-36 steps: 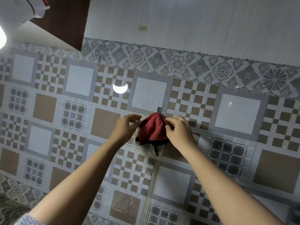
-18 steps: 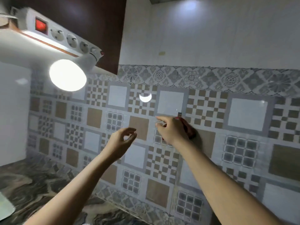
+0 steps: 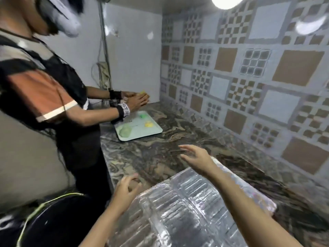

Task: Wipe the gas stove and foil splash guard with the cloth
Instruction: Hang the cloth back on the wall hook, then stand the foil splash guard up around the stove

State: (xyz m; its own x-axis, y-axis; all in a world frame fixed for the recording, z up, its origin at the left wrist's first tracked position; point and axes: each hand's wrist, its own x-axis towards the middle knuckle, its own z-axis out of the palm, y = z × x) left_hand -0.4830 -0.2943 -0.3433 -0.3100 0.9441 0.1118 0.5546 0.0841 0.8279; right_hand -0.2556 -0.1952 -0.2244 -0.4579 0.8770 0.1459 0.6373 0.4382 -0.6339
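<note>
Both hands are up and empty over the tabletop. The left hand (image 3: 127, 188) hovers with its fingers (image 3: 136, 189) spread and loosely curved, gripping nothing, just off the near-left corner of the crinkled silver foil splash guard (image 3: 187, 216). The right hand (image 3: 196, 160) hangs over the guard's far corner, palm turned inward and fingers fanned apart, with the forearm crossing above the foil. Whether the wrist touches the sheet cannot be told.

The foil guard fills the lower centre on the dark swirled marble tabletop (image 3: 160, 154). Its visible length runs from the bottom edge of the view up and away, and its far corner points towards the patterned brown-and-grey tiled wall (image 3: 249, 86). The embossed ribs run across that length. Whether it lies flat or leans is unclear through the blur.

Further along the tabletop sits a pale green rectangular tray (image 3: 153, 130) with yellow and green blobs on it. A second person in a black-and-orange shirt (image 3: 53, 90) stands at the left, hands together above that tray. A bright round lamp (image 3: 226, 1) glares at the top.
</note>
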